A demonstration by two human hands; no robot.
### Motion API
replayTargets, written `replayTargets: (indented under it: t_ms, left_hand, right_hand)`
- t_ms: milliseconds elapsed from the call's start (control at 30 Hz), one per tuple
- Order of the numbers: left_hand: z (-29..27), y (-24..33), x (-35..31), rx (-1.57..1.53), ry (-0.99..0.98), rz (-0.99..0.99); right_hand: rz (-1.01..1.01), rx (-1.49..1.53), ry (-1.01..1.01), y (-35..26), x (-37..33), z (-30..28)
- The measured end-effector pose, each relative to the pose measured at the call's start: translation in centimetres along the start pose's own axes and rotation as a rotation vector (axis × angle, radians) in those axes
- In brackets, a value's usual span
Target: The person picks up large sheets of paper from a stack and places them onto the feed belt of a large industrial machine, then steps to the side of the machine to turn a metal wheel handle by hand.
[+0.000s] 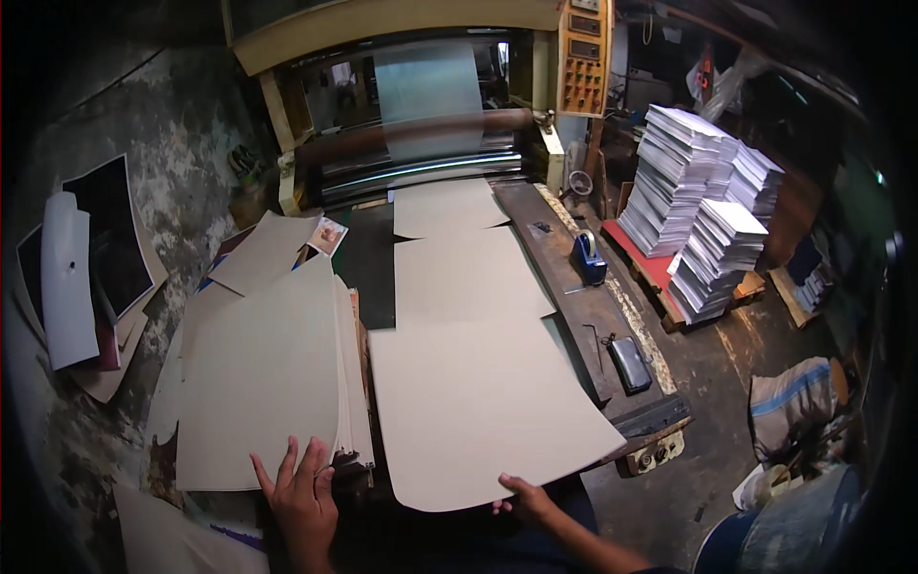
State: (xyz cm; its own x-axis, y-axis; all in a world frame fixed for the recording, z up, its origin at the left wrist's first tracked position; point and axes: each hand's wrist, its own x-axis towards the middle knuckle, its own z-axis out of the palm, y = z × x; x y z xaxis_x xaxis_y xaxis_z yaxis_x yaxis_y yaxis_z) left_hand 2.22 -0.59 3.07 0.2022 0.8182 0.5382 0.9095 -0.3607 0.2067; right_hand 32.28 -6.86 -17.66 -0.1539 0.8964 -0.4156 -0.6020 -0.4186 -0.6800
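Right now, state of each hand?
Left hand: open, at the near edge of the sheet stack.
Right hand: closed, holding the nearest center sheet by its edge.

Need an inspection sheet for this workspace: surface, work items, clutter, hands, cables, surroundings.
Surface: dark machine table, pale worn strip along its right side.
Work items: front sheet overlaps others leading toward the rollers; left stack beside them.
Clutter: blue tape dispenser and dark case on the table's right.
Hands: right hand pinches the front sheet's near edge; left hand spread over the left stack's near edge, contact unclear.
Cables: cannot tell, background dark.
Surroundings: paper piles right; control panel above.
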Motion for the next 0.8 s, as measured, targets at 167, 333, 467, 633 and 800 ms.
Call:
replayTargets:
  t_ms: [167, 333, 467, 633, 800]
  left_hand:
    - [0.8, -0.1, 0.5, -0.017, 0.147, 0.021]
    - [2.3, -1.0, -0.2, -0.087, 0.299, 0.038]
    - [2.6, -1.1, -0.8, -0.294, 0.291, -0.111]
    - [1.3, -1.4, -0.8, -0.426, 0.121, -0.162]
    - [2.8, -3.1, -1.5, -0.782, 0.273, -0.544]
  right_hand:
    - [0.134, 0.032, 0.091, 5.2, -1.4, -1.4]
    - [0.120, 0.127, 0.158, 3.6, 0.6, -0.4]
    - [0.065, 0.201, 0.112, 0.7, 5.0, -1.1]
    - [-0.037, 0.204, 0.135, -1.8, 9.3, -1.4]
    - [-0.128, 0.171, 0.222, -1.7, 11.2, -0.6]
